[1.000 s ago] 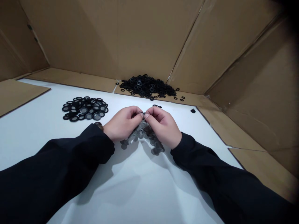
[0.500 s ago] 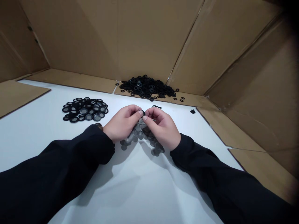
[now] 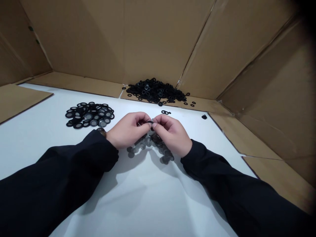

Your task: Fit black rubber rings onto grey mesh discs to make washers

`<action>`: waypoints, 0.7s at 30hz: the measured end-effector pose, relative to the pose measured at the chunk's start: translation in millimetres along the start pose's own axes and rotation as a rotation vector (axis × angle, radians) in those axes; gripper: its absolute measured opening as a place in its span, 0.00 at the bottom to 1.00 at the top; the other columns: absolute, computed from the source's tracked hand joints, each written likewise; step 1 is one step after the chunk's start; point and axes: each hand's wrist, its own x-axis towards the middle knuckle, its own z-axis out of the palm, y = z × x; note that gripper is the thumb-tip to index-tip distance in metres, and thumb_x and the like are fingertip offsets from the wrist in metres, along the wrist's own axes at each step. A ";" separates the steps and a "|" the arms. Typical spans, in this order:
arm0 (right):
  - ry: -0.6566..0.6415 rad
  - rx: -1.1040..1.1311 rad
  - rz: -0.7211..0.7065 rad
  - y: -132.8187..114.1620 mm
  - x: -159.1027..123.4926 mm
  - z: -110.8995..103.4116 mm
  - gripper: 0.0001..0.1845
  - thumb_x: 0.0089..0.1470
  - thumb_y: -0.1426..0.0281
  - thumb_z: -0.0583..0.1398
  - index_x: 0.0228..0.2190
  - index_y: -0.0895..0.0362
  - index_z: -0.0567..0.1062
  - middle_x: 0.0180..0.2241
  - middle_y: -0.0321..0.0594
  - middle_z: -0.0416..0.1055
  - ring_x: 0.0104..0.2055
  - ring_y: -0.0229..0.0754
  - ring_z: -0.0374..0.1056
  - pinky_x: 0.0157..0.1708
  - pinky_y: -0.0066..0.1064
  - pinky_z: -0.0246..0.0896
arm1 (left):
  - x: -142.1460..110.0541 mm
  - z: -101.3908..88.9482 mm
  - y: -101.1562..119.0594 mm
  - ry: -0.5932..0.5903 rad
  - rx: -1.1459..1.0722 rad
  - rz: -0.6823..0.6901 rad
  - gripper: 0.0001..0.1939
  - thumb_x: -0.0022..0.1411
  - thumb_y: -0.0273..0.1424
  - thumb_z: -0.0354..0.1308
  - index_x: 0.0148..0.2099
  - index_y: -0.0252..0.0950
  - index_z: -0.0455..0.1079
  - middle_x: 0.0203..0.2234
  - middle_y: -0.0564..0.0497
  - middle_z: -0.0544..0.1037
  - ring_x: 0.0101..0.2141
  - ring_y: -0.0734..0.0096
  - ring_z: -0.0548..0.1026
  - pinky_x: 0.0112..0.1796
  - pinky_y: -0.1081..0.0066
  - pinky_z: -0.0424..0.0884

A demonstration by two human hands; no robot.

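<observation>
Left hand (image 3: 128, 130) and right hand (image 3: 173, 134) have tipped their pinched, thin black ring (image 3: 149, 122) flatter.

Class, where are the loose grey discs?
In the head view, the grey discs lie centrally on the white surface, partly beneath the left hand and right hand.
</observation>
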 end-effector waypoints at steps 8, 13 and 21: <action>-0.002 -0.090 -0.010 -2.8 0.2 2.8 0.07 0.57 0.67 0.54 0.28 0.56 0.66 0.22 0.30 0.58 0.24 0.34 0.54 0.24 0.27 0.51 | -0.1 2.6 0.4 0.076 -0.017 -0.004 0.08 0.60 0.35 0.53 0.34 0.35 0.67 0.20 0.57 0.66 0.20 0.77 0.62 0.21 0.76 0.58; 0.043 -0.058 -0.016 0.3 -1.8 5.1 0.07 0.58 0.66 0.54 0.30 0.55 0.65 0.22 0.30 0.59 0.24 0.34 0.54 0.24 0.27 0.51 | 0.8 2.2 1.7 0.068 -0.019 -0.008 0.08 0.59 0.35 0.54 0.34 0.35 0.67 0.21 0.57 0.67 0.21 0.78 0.63 0.22 0.76 0.59; 0.068 -0.050 -0.027 1.6 -1.4 4.5 0.07 0.57 0.66 0.56 0.31 0.56 0.68 0.25 0.32 0.63 0.25 0.34 0.56 0.25 0.27 0.54 | 0.2 2.5 0.9 0.039 -0.015 -0.031 0.06 0.58 0.33 0.55 0.33 0.35 0.67 0.20 0.57 0.67 0.20 0.78 0.63 0.21 0.76 0.59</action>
